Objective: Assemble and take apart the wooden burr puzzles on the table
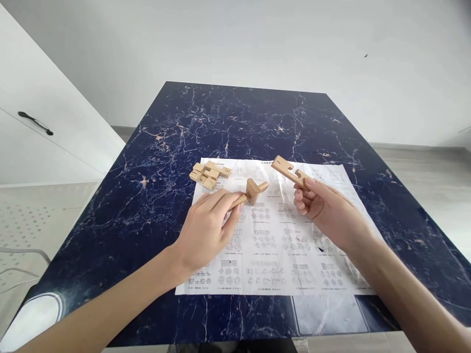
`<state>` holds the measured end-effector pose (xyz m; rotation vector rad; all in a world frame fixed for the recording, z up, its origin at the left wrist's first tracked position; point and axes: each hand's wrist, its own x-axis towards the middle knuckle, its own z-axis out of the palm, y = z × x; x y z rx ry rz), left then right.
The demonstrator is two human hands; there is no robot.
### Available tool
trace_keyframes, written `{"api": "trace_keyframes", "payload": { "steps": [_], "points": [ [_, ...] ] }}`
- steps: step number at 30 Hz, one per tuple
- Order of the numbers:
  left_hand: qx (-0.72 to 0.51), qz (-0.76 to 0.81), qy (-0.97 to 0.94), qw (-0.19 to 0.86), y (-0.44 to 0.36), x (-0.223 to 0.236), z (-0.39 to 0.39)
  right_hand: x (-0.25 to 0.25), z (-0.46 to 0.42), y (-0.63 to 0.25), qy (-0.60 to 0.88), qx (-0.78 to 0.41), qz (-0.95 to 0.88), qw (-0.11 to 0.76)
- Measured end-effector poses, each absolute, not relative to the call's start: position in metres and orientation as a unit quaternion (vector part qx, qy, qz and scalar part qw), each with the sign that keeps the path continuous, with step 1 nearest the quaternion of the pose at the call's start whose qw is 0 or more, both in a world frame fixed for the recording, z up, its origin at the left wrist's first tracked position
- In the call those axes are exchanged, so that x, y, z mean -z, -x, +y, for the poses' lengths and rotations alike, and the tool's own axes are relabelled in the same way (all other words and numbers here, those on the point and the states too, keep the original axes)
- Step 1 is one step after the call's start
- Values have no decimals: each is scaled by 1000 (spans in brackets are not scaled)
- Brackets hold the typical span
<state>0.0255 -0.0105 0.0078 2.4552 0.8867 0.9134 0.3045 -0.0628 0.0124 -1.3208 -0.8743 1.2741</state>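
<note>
My left hand (pixel 208 226) pinches one end of a pair of crossed wooden puzzle pieces (pixel 253 191), held just above a printed instruction sheet (pixel 274 245). To its right, my right hand (pixel 324 208) is closed on the lower end of a notched wooden bar (pixel 289 171), which points up and to the left. The two held parts are close but apart. Several more wooden puzzle pieces (pixel 208 174) lie in a small heap on the sheet's far left corner.
The sheet lies on a dark blue marble-patterned table (pixel 154 147). A white cabinet with a black handle (pixel 35 122) stands to the left. A white wall and pale floor lie beyond the table's far edge.
</note>
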Motion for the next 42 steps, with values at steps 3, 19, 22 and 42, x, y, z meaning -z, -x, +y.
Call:
{"api": "trace_keyframes", "payload": {
  "steps": [3,19,22,42],
  "points": [
    [-318,313,-882,150,-25,-8,-11,-19,-63,-304,552,-542,-363,519],
    [-309,274,-909,59,-26,-11,-7,-16,-80,-276,398,-693,-362,480],
    [-307,266,-913,42,-26,-11,-7,-18,-84,-271,405,-687,-377,471],
    [-342,231,-910,-39,-31,-17,-11,-15,-97,-257,530,-518,-446,502]
  ]
}}
